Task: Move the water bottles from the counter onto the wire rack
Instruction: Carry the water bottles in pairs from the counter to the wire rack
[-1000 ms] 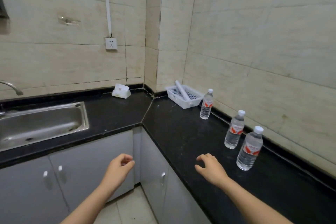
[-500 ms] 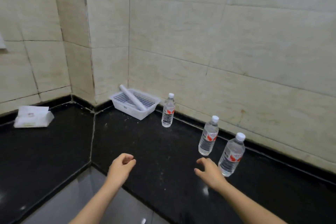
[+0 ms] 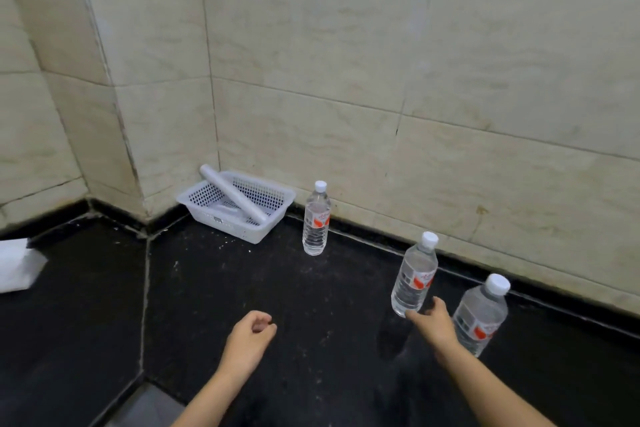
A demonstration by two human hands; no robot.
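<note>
My view has swung right along the tabletop (image 3: 311, 305) since a moment ago: the sink and socket are gone from sight and the three water bottles now sit squarely ahead, so I take it I am closing in for the first pick. Using the white basket (image 3: 239, 210) in the corner as my marker: my left hand (image 3: 247, 336) hangs in front of the basket, well clear of it, fingers loosely curled on nothing. The far bottle (image 3: 316, 220) stands upright just right of the basket, by the wall's dark skirting. Further right of the basket comes the middle bottle (image 3: 414, 276), and my right hand (image 3: 433, 322) has moved up to its base, fingers spread and at or just shy of the plastic, not yet closed round it. The near bottle (image 3: 481, 314) stands furthest right, just behind my wrist. All three are clear, white-capped, red-labelled and look full, so they should be heavy enough to want a firm grip. No wire rack is in sight
</note>
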